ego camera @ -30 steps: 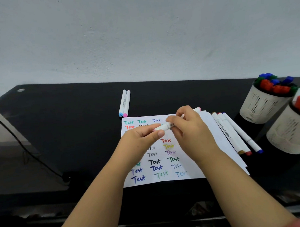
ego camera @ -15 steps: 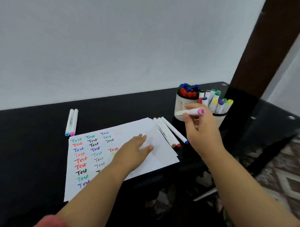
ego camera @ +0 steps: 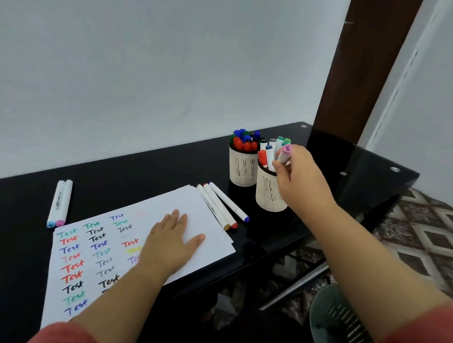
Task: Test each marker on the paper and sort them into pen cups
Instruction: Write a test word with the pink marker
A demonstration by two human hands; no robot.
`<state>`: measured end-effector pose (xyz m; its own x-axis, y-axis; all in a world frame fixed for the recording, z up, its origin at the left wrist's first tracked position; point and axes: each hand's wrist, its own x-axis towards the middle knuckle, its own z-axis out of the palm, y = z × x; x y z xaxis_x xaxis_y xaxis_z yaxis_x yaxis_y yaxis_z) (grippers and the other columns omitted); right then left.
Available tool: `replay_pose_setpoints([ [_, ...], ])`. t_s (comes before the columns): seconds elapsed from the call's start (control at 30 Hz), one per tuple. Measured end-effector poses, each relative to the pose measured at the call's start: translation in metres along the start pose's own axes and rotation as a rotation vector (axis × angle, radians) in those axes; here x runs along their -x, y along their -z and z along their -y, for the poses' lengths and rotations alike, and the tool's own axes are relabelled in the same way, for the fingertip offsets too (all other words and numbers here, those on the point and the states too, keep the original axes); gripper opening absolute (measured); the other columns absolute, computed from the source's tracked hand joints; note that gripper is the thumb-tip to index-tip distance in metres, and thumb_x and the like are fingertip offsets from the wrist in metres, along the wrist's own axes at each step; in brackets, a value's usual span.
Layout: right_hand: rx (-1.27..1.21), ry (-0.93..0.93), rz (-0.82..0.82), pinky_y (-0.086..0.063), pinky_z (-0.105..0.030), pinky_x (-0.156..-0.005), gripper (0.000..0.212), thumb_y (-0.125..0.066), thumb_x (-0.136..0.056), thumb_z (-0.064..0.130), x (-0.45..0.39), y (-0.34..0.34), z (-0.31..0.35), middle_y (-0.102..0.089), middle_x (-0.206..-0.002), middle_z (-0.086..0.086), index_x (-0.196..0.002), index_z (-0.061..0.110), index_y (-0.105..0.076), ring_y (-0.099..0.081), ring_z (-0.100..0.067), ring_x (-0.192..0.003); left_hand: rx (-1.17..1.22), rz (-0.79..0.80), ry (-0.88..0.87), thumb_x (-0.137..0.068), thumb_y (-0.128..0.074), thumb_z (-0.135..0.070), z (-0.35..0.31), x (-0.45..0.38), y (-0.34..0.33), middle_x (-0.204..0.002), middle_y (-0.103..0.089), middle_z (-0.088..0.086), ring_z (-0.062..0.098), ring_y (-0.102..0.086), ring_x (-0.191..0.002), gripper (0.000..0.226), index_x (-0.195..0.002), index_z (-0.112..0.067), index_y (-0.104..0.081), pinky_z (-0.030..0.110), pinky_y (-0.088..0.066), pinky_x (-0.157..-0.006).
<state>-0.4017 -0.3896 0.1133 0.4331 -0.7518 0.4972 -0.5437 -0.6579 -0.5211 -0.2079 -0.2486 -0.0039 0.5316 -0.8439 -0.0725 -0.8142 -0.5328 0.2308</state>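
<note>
Two cream pen cups stand at the right end of the black table (ego camera: 143, 174), the far cup (ego camera: 242, 168) filled with red and blue caps. Right hand (ego camera: 298, 176) pinches a pink-capped marker (ego camera: 284, 154), cap up, at the rim of the near cup (ego camera: 267, 193). Left hand (ego camera: 171, 240) lies flat, fingers straight, on the test paper (ego camera: 203, 205). Three markers (ego camera: 221, 205) lie just right of the paper; two more (ego camera: 59, 202) lie at its upper left.

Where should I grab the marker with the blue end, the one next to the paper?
Pinch the blue-tipped marker round its white middle, coming from above, from its cup side. It lies flat on the black table, and the red-tipped marker lies close along its paper side, so fingers fit better there.
</note>
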Motion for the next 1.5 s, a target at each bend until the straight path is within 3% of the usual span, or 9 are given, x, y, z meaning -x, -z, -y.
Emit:
replay_pose_setpoints([
  [0.27,0.195,-0.042,0.134,-0.033,-0.026,-0.059,0.023,-0.043,-0.099,0.031,-0.028,-0.008,-0.012,-0.051,-0.093,-0.004,-0.105,0.010,-0.048,-0.047,-0.017,-0.079,-0.017,0.010,0.005,-0.092,-0.022,-0.064,-0.001,-0.001,0.002,-0.158,0.006,-0.004,0.014,0.004,-0.145,0.074,-0.152,-0.023,-0.005,0.032,0.000,-0.116],
  [0.4,0.275,-0.085,0.182,-0.035,-0.030,-0.062,0.035,-0.035,-0.100,0.038,-0.035,-0.012,-0.013,-0.050,-0.100,-0.009,-0.093,0.008,-0.050,-0.047,-0.019,-0.080,-0.029,0.011,0.006,-0.092,-0.022,-0.064,-0.001,-0.001,0.002,-0.158,0.006,-0.004,0.015,0.004,-0.145,0.074,-0.152,-0.023,-0.005,0.032,0.000,-0.116],
  [0.5,0.244,-0.059,0.126,-0.041,-0.031,-0.067,0.029,-0.039,-0.101,0.030,-0.034,-0.013,-0.016,-0.056,-0.110,-0.010,-0.115,0.008,-0.052,-0.052,-0.020,-0.086,-0.030,0.013,0.009,-0.092,-0.022,-0.064,0.000,-0.001,0.002,-0.158,0.006,-0.004,0.014,0.004,-0.145,0.074,-0.152,-0.023,-0.004,0.032,0.000,-0.116],
  [0.57,0.212,-0.068,0.122,-0.043,-0.029,-0.058,0.033,-0.041,-0.100,0.021,-0.033,-0.014,-0.017,-0.061,-0.097,-0.008,-0.132,0.015,-0.041,-0.058,-0.021,-0.078,-0.028,0.014,0.010,-0.092,-0.022,-0.064,0.000,0.000,0.002,-0.158,0.006,-0.004,0.014,0.004,-0.145,0.074,-0.152,-0.023,-0.004,0.032,0.000,-0.116],
  [0.63,0.237,-0.060,0.157,-0.034,-0.024,-0.047,0.038,-0.042,-0.099,0.016,-0.032,-0.015,-0.017,-0.057,-0.082,-0.005,-0.135,0.018,-0.034,-0.053,-0.016,-0.062,-0.021,0.012,0.012,-0.092,-0.023,-0.063,-0.001,0.000,0.002,-0.158,0.006,-0.004,0.014,0.004,-0.145,0.074,-0.151,-0.023,-0.005,0.032,0.000,-0.116],
  [0.7,0.273,-0.045,0.195,-0.031,-0.023,-0.045,0.035,-0.040,-0.099,0.016,-0.033,-0.014,-0.017,-0.057,-0.087,-0.004,-0.134,0.020,-0.035,-0.050,-0.013,-0.061,-0.018,0.011,0.013,-0.092,-0.023,-0.063,-0.001,0.000,0.003,-0.158,0.006,-0.005,0.014,0.004,-0.145,0.074,-0.151,-0.023,-0.005,0.032,0.000,-0.116],
  [1.13,0.260,0.184,0.190,-0.045,-0.029,-0.073,0.026,-0.041,-0.099,0.024,-0.019,-0.006,0.012,-0.055,-0.117,-0.003,-0.122,0.016,-0.051,-0.053,-0.019,-0.100,0.039,0.053,0.023,-0.095,-0.027,-0.058,0.003,0.004,0.009,-0.158,0.002,-0.005,0.013,0.002,-0.145,0.069,-0.151,-0.023,-0.009,0.031,-0.001,-0.116],
  [1.33,0.216,0.411,0.314,-0.039,-0.025,-0.067,0.020,-0.041,-0.099,0.027,-0.004,-0.035,0.052,-0.052,-0.097,0.001,-0.110,0.015,-0.053,-0.052,-0.017,-0.088,0.086,0.031,0.135,-0.096,-0.028,-0.055,0.036,0.025,0.016,-0.158,0.002,-0.006,0.014,0.001,-0.145,0.065,-0.151,-0.025,-0.012,0.031,-0.003,-0.117],
  [1.5,0.212,0.532,0.442,-0.048,-0.031,-0.070,0.021,-0.039,-0.100,0.029,0.000,-0.082,0.090,-0.055,-0.102,-0.001,-0.113,0.017,-0.051,-0.053,-0.019,-0.089,0.094,-0.013,0.211,-0.095,-0.032,-0.054,0.073,0.045,0.022,-0.158,-0.001,-0.006,0.015,-0.003,-0.145,0.063,-0.150,-0.027,-0.015,0.031,-0.005,-0.116],
])
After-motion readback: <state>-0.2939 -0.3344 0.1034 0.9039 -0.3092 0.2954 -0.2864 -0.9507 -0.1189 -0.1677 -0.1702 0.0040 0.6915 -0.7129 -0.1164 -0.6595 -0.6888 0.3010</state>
